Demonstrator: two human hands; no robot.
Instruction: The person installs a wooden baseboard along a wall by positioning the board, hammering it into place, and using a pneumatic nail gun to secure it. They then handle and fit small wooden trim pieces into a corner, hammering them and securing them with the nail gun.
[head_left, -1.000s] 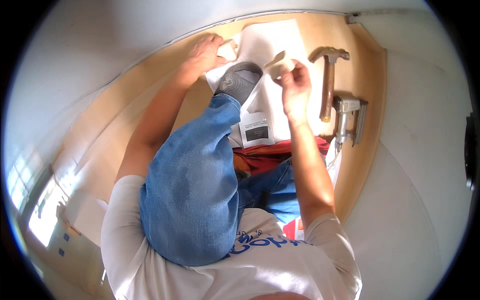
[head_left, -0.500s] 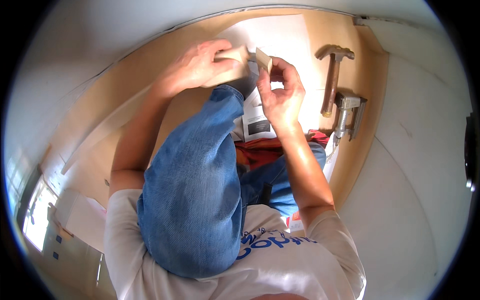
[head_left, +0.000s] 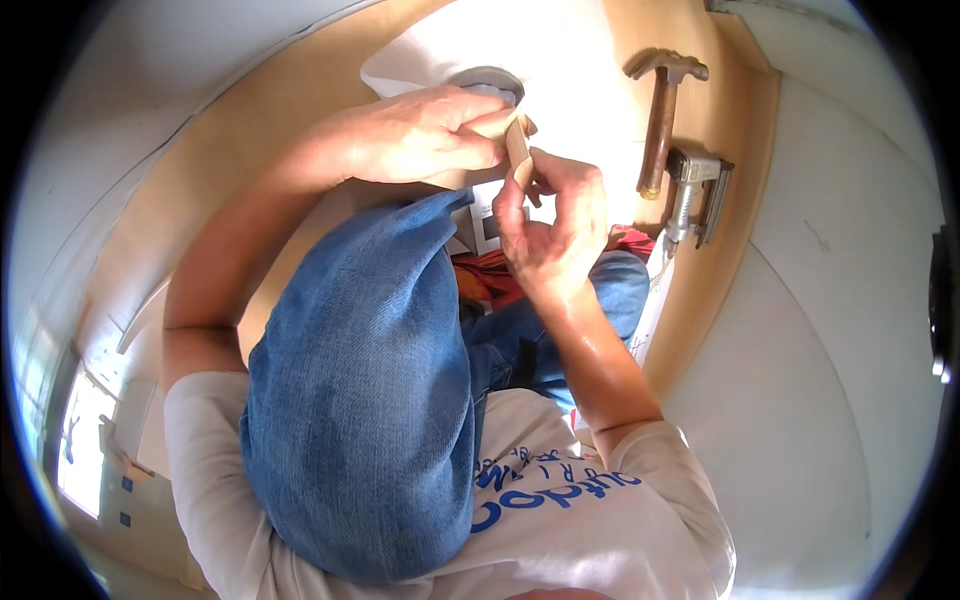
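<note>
A pale wooden block (head_left: pixel 462 180) is in my left hand (head_left: pixel 425 135), whose fingers wrap over it and hide most of it. My right hand (head_left: pixel 558 208) pinches a small thin wooden piece (head_left: pixel 519 150) between thumb and fingers. The piece stands on edge against the block's right end, and the two appear to touch. Just beyond my left hand shows a grey rounded shape (head_left: pixel 488 78), like the toe of a shoe.
White paper sheets (head_left: pixel 570 60) lie on the light wooden surface (head_left: pixel 270 85). To the right rest a claw hammer (head_left: pixel 660 120) and a silver metal tool (head_left: pixel 690 195) resembling an air nailer. My raised denim knee (head_left: pixel 360 400) fills the middle. A pale wall (head_left: pixel 830 260) stands right.
My left hand has shifted slightly down and right with the block. My right hand has lowered the small piece, which now meets the block's end.
</note>
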